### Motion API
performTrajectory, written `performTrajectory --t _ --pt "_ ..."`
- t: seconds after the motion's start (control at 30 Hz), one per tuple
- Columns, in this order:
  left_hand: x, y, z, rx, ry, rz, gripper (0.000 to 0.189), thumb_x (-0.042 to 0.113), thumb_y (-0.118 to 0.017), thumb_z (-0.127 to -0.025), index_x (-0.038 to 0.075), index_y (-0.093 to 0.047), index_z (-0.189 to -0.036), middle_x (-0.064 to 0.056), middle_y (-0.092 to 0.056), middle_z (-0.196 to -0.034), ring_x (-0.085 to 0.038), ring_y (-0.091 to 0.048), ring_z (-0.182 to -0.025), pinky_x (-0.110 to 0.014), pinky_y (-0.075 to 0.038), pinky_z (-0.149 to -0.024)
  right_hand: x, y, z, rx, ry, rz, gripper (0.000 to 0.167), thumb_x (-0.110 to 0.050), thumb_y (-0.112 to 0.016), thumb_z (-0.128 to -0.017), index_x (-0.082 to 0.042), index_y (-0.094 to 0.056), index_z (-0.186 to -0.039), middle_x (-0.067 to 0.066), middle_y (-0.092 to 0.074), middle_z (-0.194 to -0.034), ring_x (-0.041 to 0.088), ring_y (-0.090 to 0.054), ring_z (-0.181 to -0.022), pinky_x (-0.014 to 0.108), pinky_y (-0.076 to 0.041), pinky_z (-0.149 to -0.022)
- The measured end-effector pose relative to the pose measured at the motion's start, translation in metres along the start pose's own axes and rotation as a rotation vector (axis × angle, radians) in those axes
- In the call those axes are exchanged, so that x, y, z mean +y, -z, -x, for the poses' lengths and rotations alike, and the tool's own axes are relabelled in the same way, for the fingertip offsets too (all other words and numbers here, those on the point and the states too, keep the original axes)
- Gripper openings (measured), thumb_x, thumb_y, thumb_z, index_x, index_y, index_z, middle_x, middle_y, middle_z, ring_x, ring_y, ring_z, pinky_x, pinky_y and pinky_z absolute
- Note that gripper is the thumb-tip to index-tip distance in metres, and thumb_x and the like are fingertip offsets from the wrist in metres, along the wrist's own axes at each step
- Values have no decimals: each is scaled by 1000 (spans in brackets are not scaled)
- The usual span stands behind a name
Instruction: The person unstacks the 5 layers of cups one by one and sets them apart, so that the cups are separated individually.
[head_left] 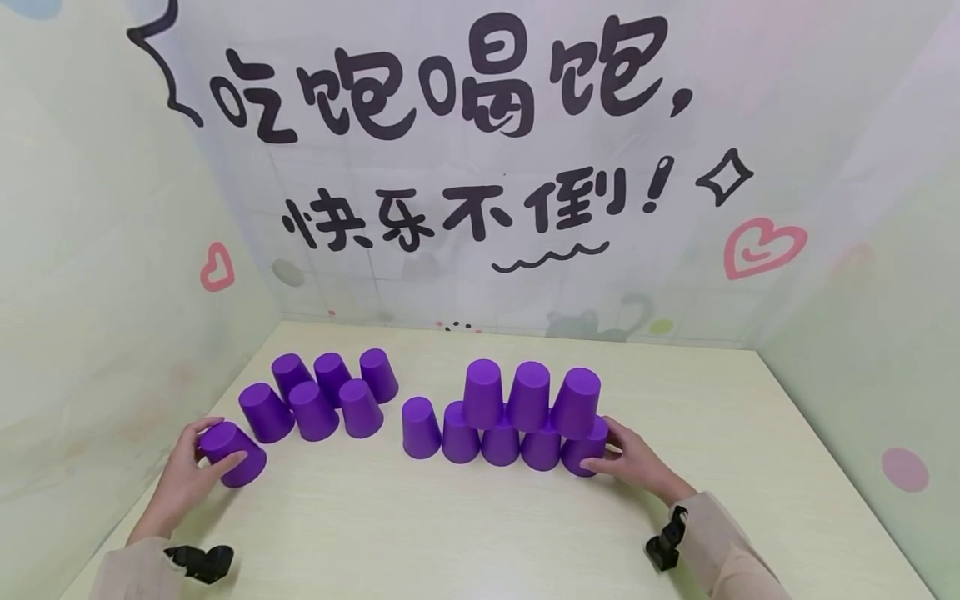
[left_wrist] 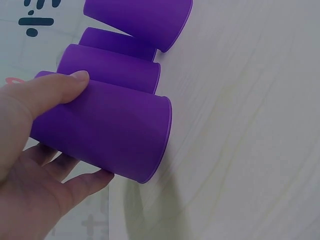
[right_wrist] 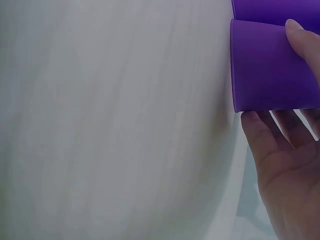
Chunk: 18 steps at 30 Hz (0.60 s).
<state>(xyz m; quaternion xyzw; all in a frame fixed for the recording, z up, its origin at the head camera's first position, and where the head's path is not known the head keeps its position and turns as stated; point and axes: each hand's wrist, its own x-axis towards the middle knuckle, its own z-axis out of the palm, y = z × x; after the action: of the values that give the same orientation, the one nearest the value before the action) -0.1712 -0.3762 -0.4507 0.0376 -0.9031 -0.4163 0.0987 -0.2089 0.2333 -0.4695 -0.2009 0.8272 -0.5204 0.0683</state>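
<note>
At the near left of the table, my left hand grips an upside-down purple cup. In the left wrist view the thumb lies across one side of that cup and the fingers curl along the other. My right hand holds the end cup of a row of upside-down purple cups. The right wrist view has the thumb and fingers on opposite sides of this cup. Three more cups, among them the rightmost upper cup, stand on the row's right part, bridging the cups below.
Several upside-down purple cups stand in two staggered lines at the left, including a front cup and a back cup. The row's left end cup carries nothing fully on it. A printed backdrop encloses the pale table.
</note>
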Motion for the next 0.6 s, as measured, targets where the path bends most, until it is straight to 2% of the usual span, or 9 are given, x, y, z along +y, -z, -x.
performTrajectory --t 0.03,0.13,0.17,0.27,0.4,0.43,0.5,0.6 --pt "-1 0 -1 6 5 -9 70 27 -63 -82 0 -22 -132 -26 -39 -120 -32 -45 -103 -36 -43 -78 0 0 0 0 1 -1 58 -18 -71 -75 -2 -43 -124 17 -51 -115 33 -51 -103 22 -46 -83" --pt "-2 0 -1 2 6 8 71 29 -63 -82 0 -21 -133 -27 -38 -120 -33 -44 -104 -40 -42 -81 0 0 0 -1 3 -1 58 -18 -71 -76 -2 -43 -124 17 -51 -115 32 -51 -103 22 -46 -83" --pt "-2 0 -1 -7 0 26 72 28 -62 -83 -1 -19 -133 -29 -37 -121 -38 -42 -106 -44 -41 -81 0 0 0 -2 4 -2 58 -18 -70 -76 -2 -43 -124 17 -51 -115 32 -51 -103 22 -46 -83" --pt "0 0 0 -10 3 38 70 23 -61 -84 -3 -18 -134 -30 -35 -122 -42 -40 -106 -43 -40 -79 0 0 0 -4 7 -6 59 -18 -71 -76 -2 -42 -124 17 -51 -115 33 -51 -103 24 -46 -83" --pt "2 0 -1 -16 21 3 70 22 -59 -86 -3 -16 -135 -30 -34 -122 -42 -40 -106 -38 -41 -77 -1 0 0 0 9 -9 59 -18 -71 -75 -1 -42 -125 18 -51 -116 34 -50 -103 25 -46 -83" --pt "1 1 -1 -35 16 15 72 22 -59 -86 -4 -13 -136 -32 -33 -124 -45 -38 -107 -43 -39 -78 -1 0 0 0 8 -8 59 -18 -71 -75 -1 -42 -125 18 -51 -116 34 -50 -103 26 -46 -83" --pt "-3 1 -3 -46 24 24 77 26 -59 -85 0 -10 -139 -33 -31 -125 -46 -36 -108 -48 -39 -79 -1 0 0 1 10 -9 59 -18 -71 -75 -1 -42 -124 18 -51 -115 34 -50 -103 26 -46 -83" --pt "-22 2 -13 -33 -2 23 83 34 -60 -83 14 -5 -143 -31 -28 -130 -46 -32 -112 -57 -34 -83 -1 0 0 1 8 -7 59 -18 -71 -75 -2 -42 -124 18 -51 -115 34 -51 -103 24 -46 -83"
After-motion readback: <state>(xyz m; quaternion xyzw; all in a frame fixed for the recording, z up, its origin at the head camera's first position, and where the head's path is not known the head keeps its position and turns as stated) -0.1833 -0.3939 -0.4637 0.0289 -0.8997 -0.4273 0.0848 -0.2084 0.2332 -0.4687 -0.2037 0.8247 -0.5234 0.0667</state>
